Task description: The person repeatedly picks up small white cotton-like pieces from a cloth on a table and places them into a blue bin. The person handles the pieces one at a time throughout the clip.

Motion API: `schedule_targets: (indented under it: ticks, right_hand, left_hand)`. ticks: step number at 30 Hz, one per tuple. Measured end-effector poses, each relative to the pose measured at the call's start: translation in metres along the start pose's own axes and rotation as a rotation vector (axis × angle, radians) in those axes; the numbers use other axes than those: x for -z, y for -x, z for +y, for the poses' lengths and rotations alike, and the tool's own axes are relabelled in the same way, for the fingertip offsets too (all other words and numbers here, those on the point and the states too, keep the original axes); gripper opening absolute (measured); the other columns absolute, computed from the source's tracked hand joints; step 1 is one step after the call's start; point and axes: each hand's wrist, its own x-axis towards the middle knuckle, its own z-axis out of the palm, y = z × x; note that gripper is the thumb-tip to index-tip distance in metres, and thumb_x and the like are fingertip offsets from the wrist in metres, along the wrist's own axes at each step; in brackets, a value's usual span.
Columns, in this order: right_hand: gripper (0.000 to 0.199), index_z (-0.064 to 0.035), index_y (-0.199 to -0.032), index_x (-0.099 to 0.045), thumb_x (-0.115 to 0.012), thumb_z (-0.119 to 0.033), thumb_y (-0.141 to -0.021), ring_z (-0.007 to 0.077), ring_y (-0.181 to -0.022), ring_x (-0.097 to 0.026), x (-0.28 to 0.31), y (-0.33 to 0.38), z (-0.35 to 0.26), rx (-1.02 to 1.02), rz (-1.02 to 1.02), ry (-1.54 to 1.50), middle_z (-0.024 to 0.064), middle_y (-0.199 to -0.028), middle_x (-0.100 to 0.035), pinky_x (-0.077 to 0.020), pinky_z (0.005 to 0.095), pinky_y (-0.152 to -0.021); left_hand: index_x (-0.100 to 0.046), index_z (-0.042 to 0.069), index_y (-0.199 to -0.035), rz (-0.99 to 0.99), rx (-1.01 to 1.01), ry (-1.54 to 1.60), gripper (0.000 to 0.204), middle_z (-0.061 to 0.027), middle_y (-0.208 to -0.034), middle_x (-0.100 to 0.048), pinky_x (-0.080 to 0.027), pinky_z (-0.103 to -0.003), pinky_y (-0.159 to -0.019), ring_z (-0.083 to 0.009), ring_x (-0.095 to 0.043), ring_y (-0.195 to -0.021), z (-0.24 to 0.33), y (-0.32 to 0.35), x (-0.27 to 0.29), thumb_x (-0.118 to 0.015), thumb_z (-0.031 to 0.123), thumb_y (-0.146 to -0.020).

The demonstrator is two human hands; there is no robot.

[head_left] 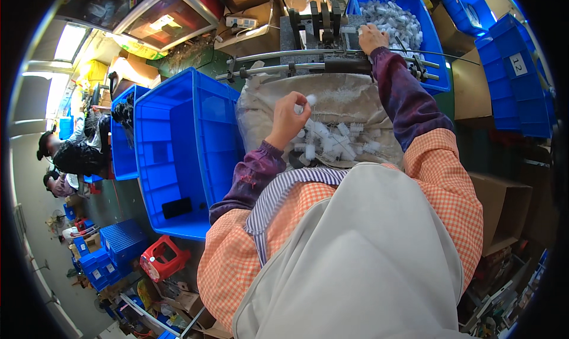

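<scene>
My left hand (288, 118) is raised over the cloth-covered lap tray, thumb and forefinger closed round a small white bristle brush (311, 99). Below it, a loose heap of similar white brushes (335, 140) lies on the beige cloth (355, 96). My right hand (373, 38) reaches forward to the right side of a dark metal machine (323, 28). Its fingers are pinched together at the end of another small white brush (348, 29), which sits against the machine's block; the exact grip is partly hidden.
Metal rails (278, 69) cross in front of the machine. A blue bin (435, 48) full of white brushes stands at the back right. To my left is a big blue crate (172, 114) with a dark flat object inside. Cardboard boxes (471, 84) stand right; people work far left.
</scene>
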Motion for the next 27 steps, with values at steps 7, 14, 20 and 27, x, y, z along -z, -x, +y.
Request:
schedule_targets:
  ticks: [7, 14, 20, 27]
  right_hand:
    - [0.025, -0.0158, -0.104, -0.057, -0.046, -0.023, -0.082, 0.0247, -0.095, -0.059, 0.041, -0.016, 0.028, -0.089, -0.076, 0.294, 0.0111, -0.101, -0.060, -0.0407, 0.0438, -0.082]
    - [0.030, -0.0047, -0.107, -0.057, -0.054, -0.022, -0.082, 0.0253, -0.091, -0.059, 0.079, 0.057, 0.011, 0.369, -0.128, -0.569, 0.0099, -0.101, -0.061, -0.0449, 0.0329, -0.081]
    - [0.024, -0.0088, -0.105, -0.059, -0.053, -0.013, -0.082, 0.0265, -0.092, -0.059, 0.072, 0.093, -0.046, 0.517, -0.465, -0.964, 0.0107, -0.098, -0.062, -0.0447, 0.0347, -0.082]
    - [0.015, -0.0116, -0.090, -0.061, -0.053, -0.019, -0.080, 0.0270, -0.090, -0.054, -0.005, 0.003, -0.005, 0.228, 0.279, -0.170, 0.0042, -0.092, -0.061, -0.0422, 0.0394, -0.077]
  left_hand:
    - [-0.057, 0.002, -0.084, -0.089, 0.052, 0.226, 0.009, -0.0090, -0.074, -0.062, -0.045, -0.028, -0.058, -0.0171, -0.062, -0.070, 0.006, -0.001, -0.003, -0.061, 0.007, -0.079]
    - [-0.057, 0.000, -0.087, -0.055, 0.069, 0.429, 0.008, -0.0064, -0.073, -0.063, -0.047, -0.022, -0.063, -0.0117, -0.063, -0.069, 0.021, -0.028, -0.016, -0.061, 0.003, -0.080]
    - [-0.054, 0.001, -0.098, -0.056, 0.061, 0.424, 0.025, -0.0104, -0.087, -0.063, -0.048, -0.029, -0.068, -0.0193, -0.063, -0.076, 0.020, -0.041, -0.024, -0.065, 0.013, -0.079]
    - [-0.049, 0.011, -0.116, -0.558, -0.192, -0.661, 0.052, -0.0105, -0.107, -0.057, -0.034, -0.048, -0.090, -0.0281, -0.057, -0.089, -0.012, 0.026, -0.026, -0.067, 0.031, -0.071]
